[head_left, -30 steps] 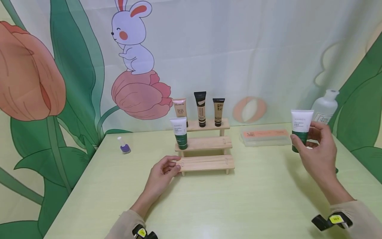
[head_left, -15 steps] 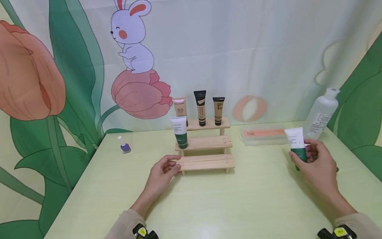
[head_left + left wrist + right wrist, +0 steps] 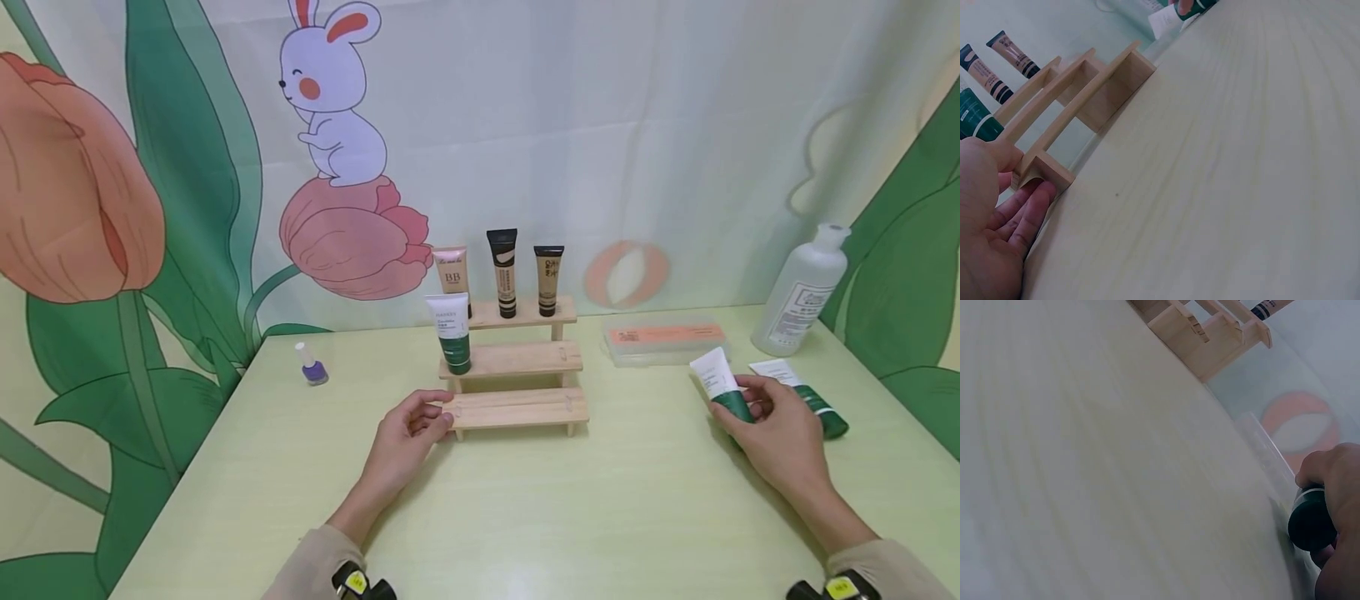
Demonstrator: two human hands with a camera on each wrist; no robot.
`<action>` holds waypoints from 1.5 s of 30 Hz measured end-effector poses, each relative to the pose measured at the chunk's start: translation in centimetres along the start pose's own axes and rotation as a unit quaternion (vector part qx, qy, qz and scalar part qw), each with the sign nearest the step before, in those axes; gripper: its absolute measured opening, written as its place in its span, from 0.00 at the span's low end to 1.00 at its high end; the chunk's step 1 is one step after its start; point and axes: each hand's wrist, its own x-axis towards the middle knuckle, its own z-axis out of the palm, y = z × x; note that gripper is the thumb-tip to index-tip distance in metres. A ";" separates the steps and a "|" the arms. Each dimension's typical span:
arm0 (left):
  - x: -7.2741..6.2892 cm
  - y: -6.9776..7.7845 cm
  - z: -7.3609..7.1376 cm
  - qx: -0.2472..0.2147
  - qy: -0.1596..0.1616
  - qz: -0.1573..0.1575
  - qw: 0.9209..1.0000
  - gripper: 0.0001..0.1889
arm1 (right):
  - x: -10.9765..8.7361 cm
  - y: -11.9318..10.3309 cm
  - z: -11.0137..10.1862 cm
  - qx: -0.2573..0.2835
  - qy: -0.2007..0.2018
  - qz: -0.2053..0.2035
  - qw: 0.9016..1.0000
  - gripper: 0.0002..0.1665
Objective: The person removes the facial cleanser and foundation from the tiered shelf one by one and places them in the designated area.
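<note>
The left hand (image 3: 405, 442) pinches the left end of the lowest step of a three-step wooden display stand (image 3: 517, 410); the left wrist view has the thumb on top and fingers beneath the board (image 3: 1079, 106). At the right, the right hand (image 3: 783, 433) grips a white-and-green cosmetic tube (image 3: 716, 375), tilted low over the table. Its dark green cap (image 3: 1310, 525) faces the right wrist camera. Just behind this hand a similar tube (image 3: 821, 408) lies on the table, partly hidden by it. Another white-and-green tube (image 3: 452, 333) stands on the middle step's left end.
Along the top step stand a pink BB tube (image 3: 452, 271), a black-capped tube (image 3: 506, 275) and a smaller gold one (image 3: 548, 279). Behind the right hand are a flat clear case (image 3: 667, 340) and a white bottle (image 3: 801, 292). A purple nail polish bottle (image 3: 312, 367) stands left.
The right hand has lowered the tube toward the table and leftward, tilting it. The tube lying behind that hand has come into view. The left hand stays on the stand.
</note>
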 end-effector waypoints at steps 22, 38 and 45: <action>0.0 0.1 -0.2 0.001 0.002 0.008 1.000 0.14 | 0.0 -0.1 0.2 -0.024 -0.011 0.002 1.000 0.34; 0.0 0.0 -0.1 0.000 -0.002 0.011 1.000 0.14 | -0.3 -0.3 0.0 0.017 0.075 0.025 0.997 0.33; 0.0 -0.1 -0.1 0.004 -0.001 0.011 1.000 0.13 | -0.4 -1.2 -0.2 0.056 0.113 0.019 0.992 0.34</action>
